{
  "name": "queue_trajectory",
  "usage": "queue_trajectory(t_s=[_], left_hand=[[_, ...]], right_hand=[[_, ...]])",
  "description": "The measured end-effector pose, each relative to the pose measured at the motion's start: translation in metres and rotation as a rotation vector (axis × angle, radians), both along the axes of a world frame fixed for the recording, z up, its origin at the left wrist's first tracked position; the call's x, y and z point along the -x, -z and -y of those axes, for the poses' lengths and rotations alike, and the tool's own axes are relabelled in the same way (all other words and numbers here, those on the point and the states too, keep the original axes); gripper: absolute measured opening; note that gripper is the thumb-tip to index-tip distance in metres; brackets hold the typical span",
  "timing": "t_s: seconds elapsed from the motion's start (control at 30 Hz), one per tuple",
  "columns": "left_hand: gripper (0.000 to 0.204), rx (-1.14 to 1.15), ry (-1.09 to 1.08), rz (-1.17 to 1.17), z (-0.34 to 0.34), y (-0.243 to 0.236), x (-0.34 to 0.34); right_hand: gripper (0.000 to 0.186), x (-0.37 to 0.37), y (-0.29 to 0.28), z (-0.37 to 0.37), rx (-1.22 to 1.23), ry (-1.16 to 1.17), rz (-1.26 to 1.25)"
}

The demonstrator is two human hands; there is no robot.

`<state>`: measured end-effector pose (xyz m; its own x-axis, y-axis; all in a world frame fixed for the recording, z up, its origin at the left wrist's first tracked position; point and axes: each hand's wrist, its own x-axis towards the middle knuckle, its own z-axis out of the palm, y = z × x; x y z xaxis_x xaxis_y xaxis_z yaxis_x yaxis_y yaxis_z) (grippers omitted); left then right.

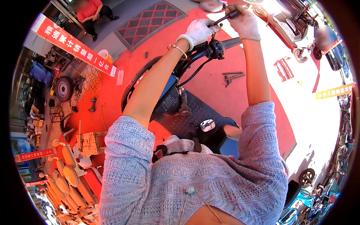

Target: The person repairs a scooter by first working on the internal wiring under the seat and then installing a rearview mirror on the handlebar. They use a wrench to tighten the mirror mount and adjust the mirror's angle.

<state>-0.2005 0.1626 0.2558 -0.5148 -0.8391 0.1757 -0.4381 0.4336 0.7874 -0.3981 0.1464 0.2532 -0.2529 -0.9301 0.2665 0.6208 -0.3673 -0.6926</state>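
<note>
At one o'clock, above the handlebar (pixel 216 50), the black rod (pixel 225 17) looks stiff and light, probably best gripped by its thicker end, where the right hand (pixel 244 25) pinches it. The left hand's (pixel 198 32) fingers curl at its lower end, hold unclear. Red floor (pixel 215 84) spreads beneath, with sunlit pavement (pixel 315 112) at three o'clock.

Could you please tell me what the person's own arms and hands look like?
The left hand and right hand wear whitish knitted fabric gloves with cuffs at the wrists; whether they cover the fingertips is hard to tell. A thin, pale, rounded bangle circles the left wrist. Both forearms are bare up to loose, blue-grey knitted sleeves near the elbows.
</note>
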Motion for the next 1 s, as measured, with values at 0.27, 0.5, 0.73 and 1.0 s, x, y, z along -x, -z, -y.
queue_trajectory(t_s=[0.27,0.5,0.73,1.0], left_hand=[[0.026,0.303,-0.085,0.117,0.014,0.019,-0.005],[0.037,-0.010,0.114,-0.047,0.001,0.006,0.005],[0.032,0.006,0.011,0.012,-0.005,0.004,-0.003],[0.028,0.200,0.000,0.131,-0.003,0.002,0.013]], right_hand=[[0.025,-0.104,-0.046,-0.107,0.467,0.547,-1.377],[0.017,-0.066,-0.019,0.067,-0.204,0.080,-0.477],[0.026,-0.052,-0.015,-0.091,0.212,0.436,-0.497],[0.018,-0.088,-0.037,0.031,-0.083,0.284,-1.199]])
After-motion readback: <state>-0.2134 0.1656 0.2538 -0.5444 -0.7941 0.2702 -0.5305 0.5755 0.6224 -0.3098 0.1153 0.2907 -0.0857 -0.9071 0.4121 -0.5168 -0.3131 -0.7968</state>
